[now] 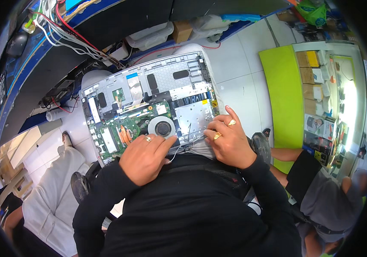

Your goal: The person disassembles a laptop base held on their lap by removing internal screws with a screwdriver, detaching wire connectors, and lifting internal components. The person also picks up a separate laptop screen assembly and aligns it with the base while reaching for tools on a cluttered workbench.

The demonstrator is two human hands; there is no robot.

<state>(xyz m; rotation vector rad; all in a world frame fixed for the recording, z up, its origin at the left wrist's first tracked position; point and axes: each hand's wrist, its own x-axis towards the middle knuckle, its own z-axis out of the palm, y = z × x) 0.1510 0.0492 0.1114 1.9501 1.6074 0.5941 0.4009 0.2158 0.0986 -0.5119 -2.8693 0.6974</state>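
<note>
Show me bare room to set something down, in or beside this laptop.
Tiled floor between the laptop and the green panel is bare; the silver bay between fan and right hand, mostly so. Crowded: circuit board by the left hand, cables upper left.

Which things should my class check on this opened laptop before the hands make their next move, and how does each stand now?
1. Laptop supported: ok, it lies across the person's knees.
2. Fan and green circuit board uncovered: ok, both are in plain view.
3. Left hand well away from the fan: not ok, its fingers are right at the fan's near edge.
4. Hands free of rings: not ok, both wear them.
5. Thin white cable firmly plugged in: cannot tell, its ends are unclear.
6. Right hand gripping a part: cannot tell, its fingertips are too small.
</note>
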